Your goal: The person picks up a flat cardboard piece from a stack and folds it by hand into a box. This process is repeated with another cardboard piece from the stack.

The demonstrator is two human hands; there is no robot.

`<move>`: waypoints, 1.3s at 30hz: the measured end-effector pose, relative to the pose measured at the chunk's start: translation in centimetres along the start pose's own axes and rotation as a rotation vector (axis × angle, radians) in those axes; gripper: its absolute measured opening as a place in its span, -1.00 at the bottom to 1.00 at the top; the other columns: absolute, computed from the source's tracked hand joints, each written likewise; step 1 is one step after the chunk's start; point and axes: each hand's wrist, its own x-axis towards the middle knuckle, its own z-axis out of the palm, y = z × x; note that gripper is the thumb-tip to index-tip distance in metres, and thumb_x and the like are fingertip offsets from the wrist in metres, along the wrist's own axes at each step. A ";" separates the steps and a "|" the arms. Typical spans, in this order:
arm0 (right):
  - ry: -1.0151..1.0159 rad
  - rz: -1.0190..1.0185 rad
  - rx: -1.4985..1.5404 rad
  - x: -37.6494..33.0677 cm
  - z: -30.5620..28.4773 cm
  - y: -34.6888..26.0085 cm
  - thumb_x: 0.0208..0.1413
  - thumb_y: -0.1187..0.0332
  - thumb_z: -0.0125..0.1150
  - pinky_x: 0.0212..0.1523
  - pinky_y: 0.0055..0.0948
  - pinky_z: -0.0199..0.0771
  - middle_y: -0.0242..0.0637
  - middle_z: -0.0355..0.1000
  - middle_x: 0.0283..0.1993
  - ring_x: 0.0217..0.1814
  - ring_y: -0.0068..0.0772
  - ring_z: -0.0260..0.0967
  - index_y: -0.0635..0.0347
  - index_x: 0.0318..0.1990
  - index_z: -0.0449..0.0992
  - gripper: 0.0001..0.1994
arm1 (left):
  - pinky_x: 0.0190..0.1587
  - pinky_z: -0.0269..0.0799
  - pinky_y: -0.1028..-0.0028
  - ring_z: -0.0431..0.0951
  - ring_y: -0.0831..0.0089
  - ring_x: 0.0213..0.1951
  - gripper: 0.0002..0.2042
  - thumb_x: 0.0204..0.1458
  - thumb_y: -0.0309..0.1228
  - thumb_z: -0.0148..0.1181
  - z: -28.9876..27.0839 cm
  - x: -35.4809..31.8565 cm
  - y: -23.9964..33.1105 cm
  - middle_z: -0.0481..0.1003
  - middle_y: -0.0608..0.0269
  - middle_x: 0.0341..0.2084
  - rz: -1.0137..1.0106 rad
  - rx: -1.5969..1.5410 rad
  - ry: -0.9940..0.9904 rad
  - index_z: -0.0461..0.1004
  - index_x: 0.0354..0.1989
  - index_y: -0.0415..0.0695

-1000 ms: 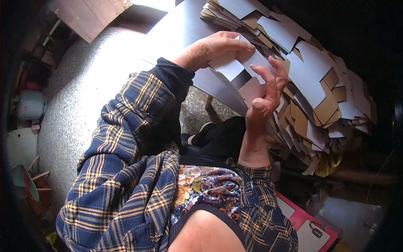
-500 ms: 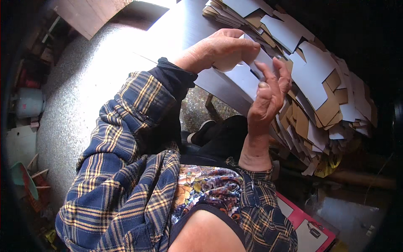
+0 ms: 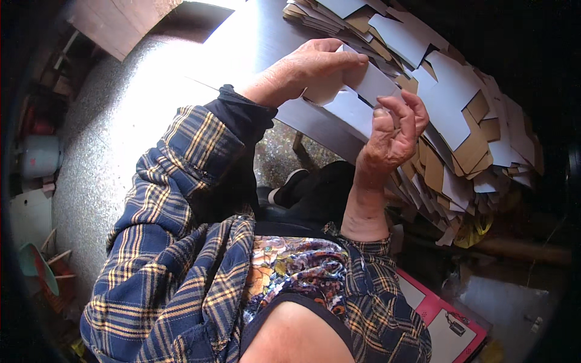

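Note:
Between my hands, over the metal table, is a small white cardboard box [image 3: 374,83], partly folded, with open sides and flaps. My left hand [image 3: 315,63] is closed on its left end, thumb along the top edge and the other fingers mostly hidden behind the card. At the box's right end my right hand [image 3: 390,130] has bent fingers, the index fingertip and thumb close together at the card's edge. How firmly they pinch it is hard to see.
A large heap of flat white-and-brown carton blanks [image 3: 448,115] covers the table's right side. The metal table [image 3: 266,36] is brightly lit at its left. Below right lies a pink-edged board [image 3: 417,287]. A grey rounded container [image 3: 41,154] stands on the floor at far left.
My right fingers have come down from above the box, curling in toward its right edge and the thumb. My left hand keeps its hold; the whole view has shifted slightly.

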 end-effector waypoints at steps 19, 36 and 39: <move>0.088 -0.271 -0.291 1.9 -1.1 -0.6 0.19 0.09 0.06 0.00 -0.25 0.23 -0.29 0.38 -0.38 -0.17 -0.26 0.30 0.16 -0.45 0.58 -0.65 | -0.04 0.34 0.58 0.46 0.54 -0.13 -0.66 0.17 -0.12 0.05 0.3 -0.3 -0.6 0.47 0.30 -0.20 0.218 0.031 -0.063 0.48 -0.07 -0.13; -0.029 -0.208 -0.555 2.4 -1.2 0.2 0.00 0.40 0.27 -0.34 -0.30 0.37 -0.30 0.38 -0.47 -0.39 -0.27 0.35 0.20 -0.43 0.50 -0.90 | -0.18 0.41 0.54 0.50 0.53 -0.25 -0.52 0.07 -0.02 0.17 1.1 0.7 -0.8 0.53 0.19 -0.31 0.199 0.144 0.051 0.50 -0.13 -0.27; -0.115 -0.316 -0.543 2.2 -1.7 0.6 -0.01 0.30 0.29 -0.33 -0.30 0.35 -0.34 0.36 -0.46 -0.38 -0.28 0.33 0.15 -0.40 0.51 -0.86 | -0.18 0.41 0.53 0.50 0.51 -0.24 -0.48 0.06 0.04 0.16 0.8 0.7 -0.6 0.52 0.16 -0.31 0.192 0.169 0.063 0.49 -0.13 -0.27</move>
